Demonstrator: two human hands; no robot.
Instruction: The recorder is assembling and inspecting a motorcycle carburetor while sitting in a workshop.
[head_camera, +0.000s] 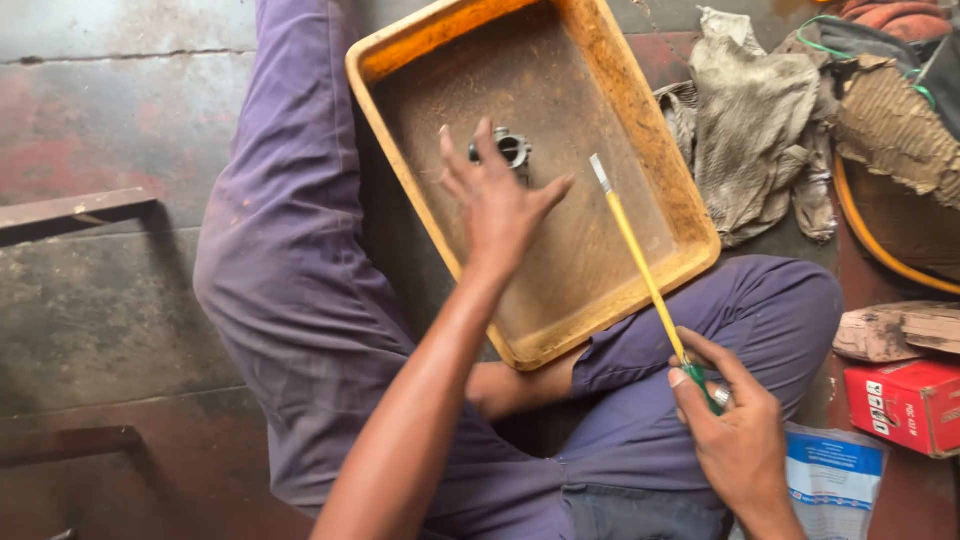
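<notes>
Right hand (738, 432) gripping yellow brush (640, 262) (bristles up-left), over tray (655, 150)

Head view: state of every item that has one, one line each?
Left hand: open, fingers spread, over the metal part.
Right hand: closed on the brush handle.
Yellow-handled brush: held, tip over the tray.
Metal part: resting in the tray.
Yellow tray: grimy, on the floor.
Rags: crumpled, dirty.

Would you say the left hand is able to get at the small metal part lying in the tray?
Probably yes: the left hand hovers open just above the metal part in the tray, with nothing between them.
</notes>
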